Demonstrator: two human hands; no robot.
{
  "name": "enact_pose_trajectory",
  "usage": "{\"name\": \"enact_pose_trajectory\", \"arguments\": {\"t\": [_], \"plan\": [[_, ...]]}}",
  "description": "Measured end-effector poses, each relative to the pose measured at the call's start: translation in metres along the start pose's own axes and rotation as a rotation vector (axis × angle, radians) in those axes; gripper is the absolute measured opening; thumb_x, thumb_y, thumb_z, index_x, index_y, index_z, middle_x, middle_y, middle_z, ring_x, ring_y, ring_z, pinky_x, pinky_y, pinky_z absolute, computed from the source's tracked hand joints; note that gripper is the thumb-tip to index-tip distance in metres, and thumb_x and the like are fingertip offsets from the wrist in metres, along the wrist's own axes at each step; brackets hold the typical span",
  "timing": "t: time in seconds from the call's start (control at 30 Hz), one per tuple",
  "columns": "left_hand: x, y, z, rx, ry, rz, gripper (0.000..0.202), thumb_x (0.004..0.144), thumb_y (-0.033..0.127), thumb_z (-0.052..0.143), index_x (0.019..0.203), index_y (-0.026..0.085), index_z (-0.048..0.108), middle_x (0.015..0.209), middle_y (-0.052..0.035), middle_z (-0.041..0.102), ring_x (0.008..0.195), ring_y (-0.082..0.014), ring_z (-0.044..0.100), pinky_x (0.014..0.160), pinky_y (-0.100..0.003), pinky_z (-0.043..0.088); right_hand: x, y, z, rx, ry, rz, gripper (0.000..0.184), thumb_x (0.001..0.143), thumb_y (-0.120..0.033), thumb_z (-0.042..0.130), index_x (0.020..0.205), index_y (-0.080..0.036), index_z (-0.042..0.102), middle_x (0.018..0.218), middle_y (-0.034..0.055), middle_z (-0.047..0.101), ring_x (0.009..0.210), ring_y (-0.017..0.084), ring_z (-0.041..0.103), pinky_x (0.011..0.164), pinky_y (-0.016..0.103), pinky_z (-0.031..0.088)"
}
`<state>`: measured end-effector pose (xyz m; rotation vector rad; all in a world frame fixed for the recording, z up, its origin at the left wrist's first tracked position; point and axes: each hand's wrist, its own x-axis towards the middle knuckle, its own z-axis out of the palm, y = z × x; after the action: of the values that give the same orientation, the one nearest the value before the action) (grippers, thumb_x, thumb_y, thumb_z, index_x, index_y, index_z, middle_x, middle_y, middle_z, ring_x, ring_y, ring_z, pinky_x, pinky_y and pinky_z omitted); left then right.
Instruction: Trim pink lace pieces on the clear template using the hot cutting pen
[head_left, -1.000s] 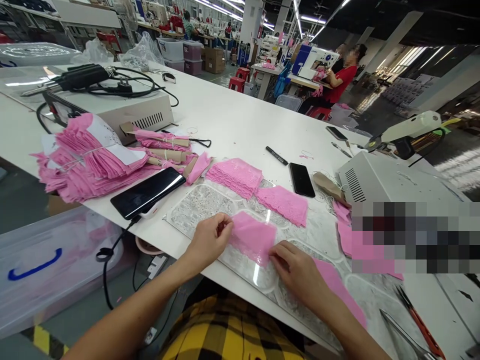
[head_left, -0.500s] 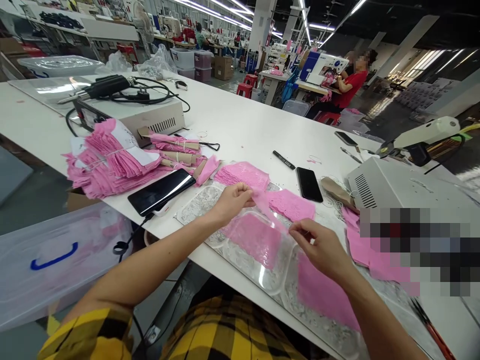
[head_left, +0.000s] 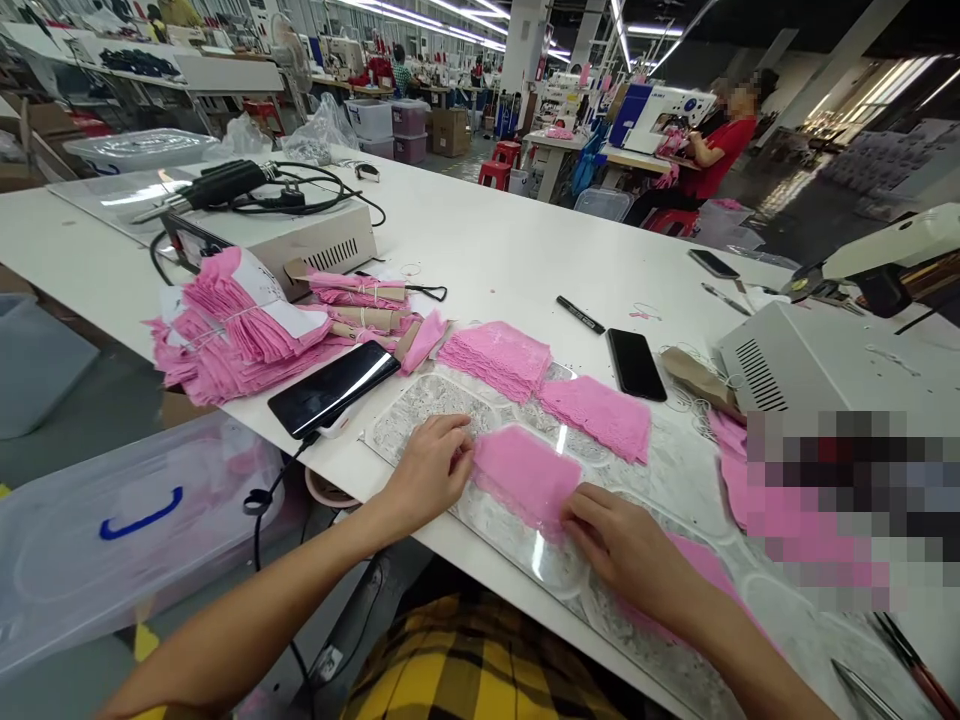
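Note:
A thin pink fabric piece (head_left: 525,468) lies on the clear plastic template (head_left: 559,572) in front of me. My left hand (head_left: 433,468) is closed at its left end, fingertips curled at the edge. At the right end, the fingers of my right hand (head_left: 626,545) pinch the near corner. Beyond the hands sit two stacks of pink cut pieces, one to the left (head_left: 495,358) and one to the right (head_left: 598,412). Another pink piece (head_left: 701,560) is partly covered by my right forearm.
Left of the template are a phone (head_left: 335,388) with a cable and tied pink bundles (head_left: 247,315). A second phone (head_left: 636,364) and a black marker (head_left: 580,314) lie behind the stacks. A grey machine box (head_left: 780,350) stands right; tweezers (head_left: 862,690) lie near the right edge.
Both hands have come down toward me, lowering the pink piece from above the template onto it. The view has shifted slightly.

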<state>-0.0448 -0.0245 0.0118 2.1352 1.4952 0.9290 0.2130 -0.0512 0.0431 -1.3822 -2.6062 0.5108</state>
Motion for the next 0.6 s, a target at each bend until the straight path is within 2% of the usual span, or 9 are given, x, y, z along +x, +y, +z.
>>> {"name": "enact_pose_trajectory", "arguments": {"t": [0.27, 0.4, 0.47, 0.6], "plan": [[-0.012, -0.005, -0.004, 0.179, 0.057, 0.112, 0.012, 0.088, 0.012, 0.048, 0.085, 0.016, 0.059, 0.116, -0.0137, 0.063, 0.113, -0.0281, 0.058, 0.093, -0.049, 0.048, -0.003, -0.003, 0.003, 0.043, -0.02, 0.026, 0.019, 0.09, -0.013, 0.042, 0.085, -0.018, 0.06, 0.083, 0.0044, 0.062, 0.067, 0.014, 0.057, 0.059, 0.025, 0.044], [-0.016, -0.007, -0.004, 0.303, 0.117, 0.32, 0.023, 0.093, 0.011, 0.045, 0.11, 0.016, 0.059, 0.127, -0.0136, 0.06, 0.119, -0.0267, 0.055, 0.098, -0.049, 0.046, -0.008, -0.004, 0.006, 0.086, 0.015, 0.021, 0.02, 0.091, -0.014, 0.043, 0.094, -0.019, 0.062, 0.091, 0.0058, 0.064, 0.072, 0.014, 0.06, 0.062, 0.026, 0.046], [-0.017, -0.01, -0.003, 0.347, 0.084, 0.411, 0.028, 0.094, 0.01, 0.045, 0.116, 0.019, 0.059, 0.13, -0.0108, 0.06, 0.123, -0.0261, 0.054, 0.103, -0.05, 0.042, -0.012, -0.003, 0.009, 0.107, 0.04, 0.019, 0.021, 0.092, -0.015, 0.043, 0.096, -0.02, 0.063, 0.092, 0.0056, 0.064, 0.073, 0.014, 0.06, 0.063, 0.025, 0.047], [-0.019, -0.017, 0.0, 0.375, 0.035, 0.474, 0.026, 0.095, 0.012, 0.046, 0.115, 0.02, 0.061, 0.127, -0.0088, 0.063, 0.122, -0.0261, 0.055, 0.106, -0.052, 0.04, -0.017, -0.001, 0.014, 0.142, 0.14, 0.025, 0.019, 0.091, -0.015, 0.046, 0.098, -0.019, 0.063, 0.091, 0.0052, 0.064, 0.071, 0.013, 0.06, 0.062, 0.025, 0.047]]}}
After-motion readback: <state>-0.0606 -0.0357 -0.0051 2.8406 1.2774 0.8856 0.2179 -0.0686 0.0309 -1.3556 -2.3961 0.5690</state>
